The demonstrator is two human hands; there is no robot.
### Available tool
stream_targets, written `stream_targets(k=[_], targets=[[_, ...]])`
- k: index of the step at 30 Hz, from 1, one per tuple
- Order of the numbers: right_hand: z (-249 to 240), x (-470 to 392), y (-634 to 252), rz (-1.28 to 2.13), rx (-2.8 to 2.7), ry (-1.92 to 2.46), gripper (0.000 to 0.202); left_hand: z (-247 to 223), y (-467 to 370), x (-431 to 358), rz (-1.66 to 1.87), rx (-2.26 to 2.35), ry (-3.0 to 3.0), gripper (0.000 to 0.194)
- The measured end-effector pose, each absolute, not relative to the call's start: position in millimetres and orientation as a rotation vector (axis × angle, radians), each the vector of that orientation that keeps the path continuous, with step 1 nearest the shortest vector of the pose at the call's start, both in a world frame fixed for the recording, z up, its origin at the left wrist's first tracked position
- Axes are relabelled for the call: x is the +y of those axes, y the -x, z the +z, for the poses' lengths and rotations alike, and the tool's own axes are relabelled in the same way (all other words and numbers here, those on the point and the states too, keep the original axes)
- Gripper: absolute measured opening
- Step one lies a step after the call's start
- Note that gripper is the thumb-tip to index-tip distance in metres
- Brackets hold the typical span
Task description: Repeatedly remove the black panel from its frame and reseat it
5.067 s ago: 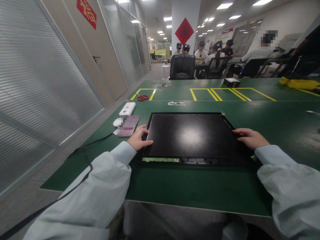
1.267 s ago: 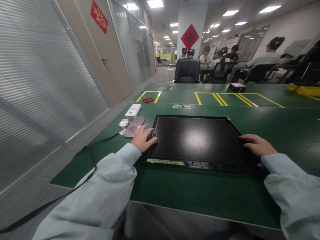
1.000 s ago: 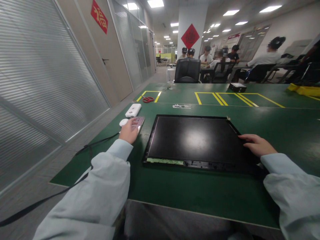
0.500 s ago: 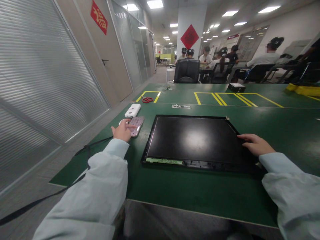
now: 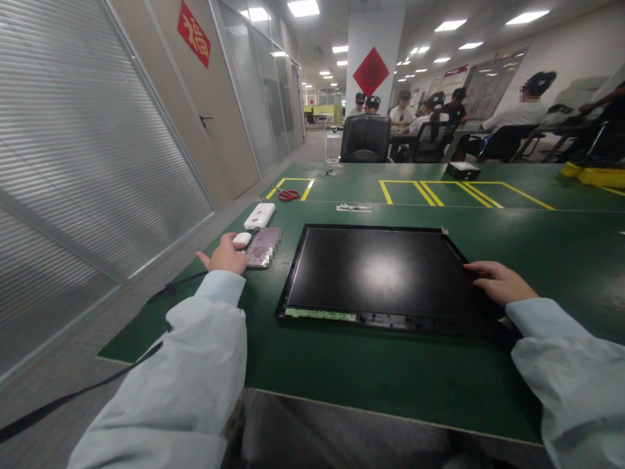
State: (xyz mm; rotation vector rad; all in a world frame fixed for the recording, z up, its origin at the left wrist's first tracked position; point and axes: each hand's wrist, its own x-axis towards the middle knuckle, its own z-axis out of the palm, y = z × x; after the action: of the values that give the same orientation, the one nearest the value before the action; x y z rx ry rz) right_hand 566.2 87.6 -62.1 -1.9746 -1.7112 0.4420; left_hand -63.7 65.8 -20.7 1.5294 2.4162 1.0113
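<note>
Display panel (image 5: 381, 273) flat on green table (image 5: 371, 371), right hand (image 5: 498, 283) resting on its right edge, fingers loosely spread.
Left hand (image 5: 225, 255) beside phone (image 5: 263, 238), fingers curled, touching small white puck (image 5: 241, 239).

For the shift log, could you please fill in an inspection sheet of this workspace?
Surface: green table, yellow marked boxes at the far side.
Job's things: black panel lying flat; small white device and phone beside it.
Clutter: white box, red scissors, small black box.
Hands: left hand touching the small white device; right hand flat on the panel's right edge.
Cables: black cable running off the table's left edge.
Surroundings: seated people behind, office chair, glass partitions.
</note>
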Motion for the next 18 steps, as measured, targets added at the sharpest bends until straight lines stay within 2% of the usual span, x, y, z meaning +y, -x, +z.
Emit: stream_targets(k=[5, 18], targets=[[-65.1, 89.8, -568.8, 0.437, -1.708, 1.966, 0.042, -20.5, 52.8, 65.7, 1.110, 2.252, -1.628, 0.072], [-64.0, 88.3, -567.5, 0.417, -1.698, 1.956, 0.039, -12.6, 37.0, 62.2, 0.873, 2.214, -1.724, 0.064]])
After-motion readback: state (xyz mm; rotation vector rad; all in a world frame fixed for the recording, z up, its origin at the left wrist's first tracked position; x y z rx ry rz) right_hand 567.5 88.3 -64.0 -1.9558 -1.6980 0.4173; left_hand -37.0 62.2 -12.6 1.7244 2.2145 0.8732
